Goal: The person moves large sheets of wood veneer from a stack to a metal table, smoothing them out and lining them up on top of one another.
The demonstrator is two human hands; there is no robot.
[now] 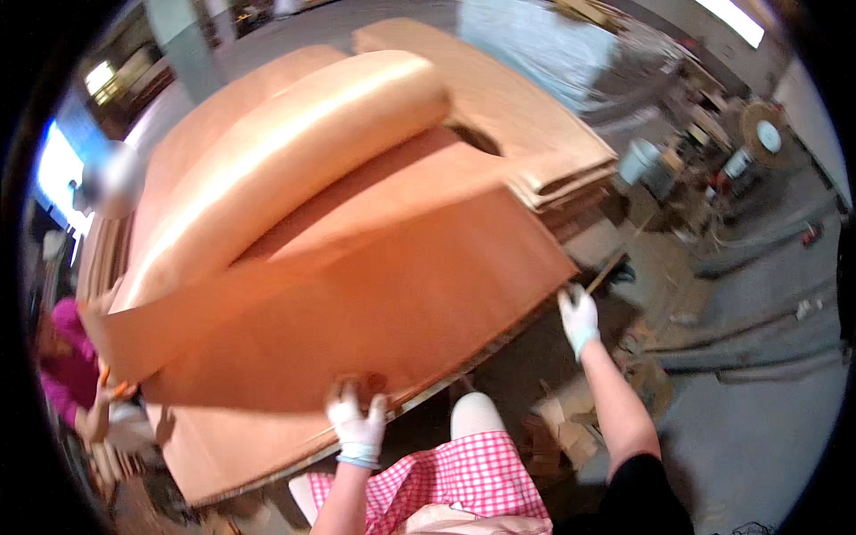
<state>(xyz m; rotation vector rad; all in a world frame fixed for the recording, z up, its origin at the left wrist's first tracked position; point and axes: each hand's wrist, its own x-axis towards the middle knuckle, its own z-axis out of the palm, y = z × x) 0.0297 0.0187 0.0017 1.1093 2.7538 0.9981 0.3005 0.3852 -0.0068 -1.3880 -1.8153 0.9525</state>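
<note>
A thin reddish-brown wood veneer sheet (pixel 357 303) slants across a stack of similar veneer sheets (pixel 241 455), its left end raised and bending. My left hand (pixel 357 428), in a white glove, is at the sheet's near edge with thumb and fingers apart; the fingertips are blurred. My right hand (pixel 580 319), also gloved, is closed on the sheet's right corner. A thin stick (pixel 608 271) shows beside that hand; whether I hold it is unclear. At the left, a co-worker's hand (pixel 114 385) is by the sheet's raised end.
A large curled veneer roll (pixel 303 143) lies on the stack, and more pale sheets (pixel 499 89) lie behind it. A co-worker in magenta (pixel 67 366) is at the left. Buckets (pixel 637 160) and clutter fill the far right; scraps (pixel 571 423) lie on the floor near my legs.
</note>
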